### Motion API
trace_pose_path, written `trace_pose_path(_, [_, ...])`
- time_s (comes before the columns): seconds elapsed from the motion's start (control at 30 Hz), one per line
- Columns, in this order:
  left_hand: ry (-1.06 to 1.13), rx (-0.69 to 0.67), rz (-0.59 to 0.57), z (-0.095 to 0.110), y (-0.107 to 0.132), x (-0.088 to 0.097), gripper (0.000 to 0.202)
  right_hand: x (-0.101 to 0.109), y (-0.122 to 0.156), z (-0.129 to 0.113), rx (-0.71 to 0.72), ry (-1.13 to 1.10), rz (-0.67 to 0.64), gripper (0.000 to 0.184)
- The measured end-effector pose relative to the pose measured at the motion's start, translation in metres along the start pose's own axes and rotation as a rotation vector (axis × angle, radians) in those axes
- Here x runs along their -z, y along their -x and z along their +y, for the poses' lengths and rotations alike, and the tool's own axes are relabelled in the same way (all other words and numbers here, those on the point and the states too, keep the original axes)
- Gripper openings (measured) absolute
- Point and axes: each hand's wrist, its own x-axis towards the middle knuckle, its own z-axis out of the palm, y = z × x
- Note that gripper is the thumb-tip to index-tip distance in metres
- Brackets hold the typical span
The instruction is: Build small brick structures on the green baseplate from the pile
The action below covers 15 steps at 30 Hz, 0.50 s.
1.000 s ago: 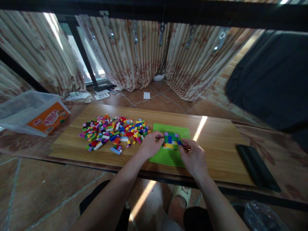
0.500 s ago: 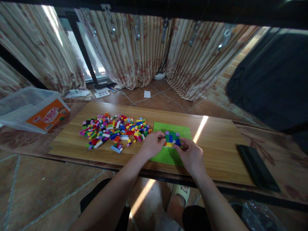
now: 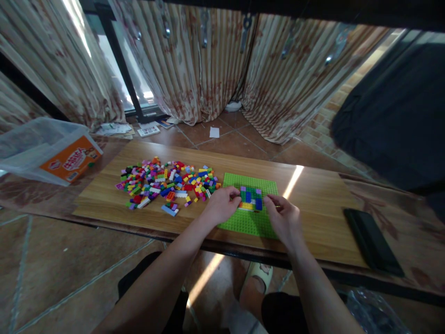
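Note:
A low build of toy bricks [image 3: 248,197] in blue, green, purple, yellow and white sits on a bright green studded baseplate [image 3: 243,224]. At its left edge is my left hand [image 3: 224,203], thumb and forefinger curled in and touching the bricks. My right hand [image 3: 285,218] is just right of the build, apart from it, with thumb and fingertips drawn together. A tiny yellowish spot shows between those fingers, too small to name. Left of the baseplate lies a wide pile of loose toy bricks [image 3: 167,183] in many colours.
A clear plastic tub [image 3: 28,155] with an orange label stands at the far left. A long dark case-like object [image 3: 371,241] lies at the right on the wooden board [image 3: 320,218]. Beyond the board are striped curtains [image 3: 187,69] and papers [image 3: 214,132] on the tiled floor.
My right hand has come off the build's right side and shifted slightly right, uncovering the dark blue bricks there. My left hand stays at the left edge. The camera view has tilted slightly.

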Motion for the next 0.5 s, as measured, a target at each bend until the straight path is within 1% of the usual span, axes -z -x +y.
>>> trace_pose_path(0.1, [0.001, 0.000, -0.004, 0.000, 0.000, 0.000, 0.019, -0.003, -0.007, 0.007, -0.059, -0.116, -0.024, 0.051])
trace_pose_path(0.2, [-0.018, 0.002, -0.003, 0.000, -0.001, -0.001, 0.020, -0.008, -0.013, 0.014, -0.090, -0.180, -0.025, 0.051])
trace_pose_path(0.37, [-0.042, 0.007, -0.007, 0.000, -0.001, -0.001, 0.021, -0.012, -0.018, 0.021, -0.108, -0.137, -0.029, 0.051])
trace_pose_path(0.5, [-0.051, 0.012, -0.006, 0.001, 0.000, -0.001, 0.021, -0.011, -0.018, 0.020, -0.091, -0.116, -0.026, 0.046])
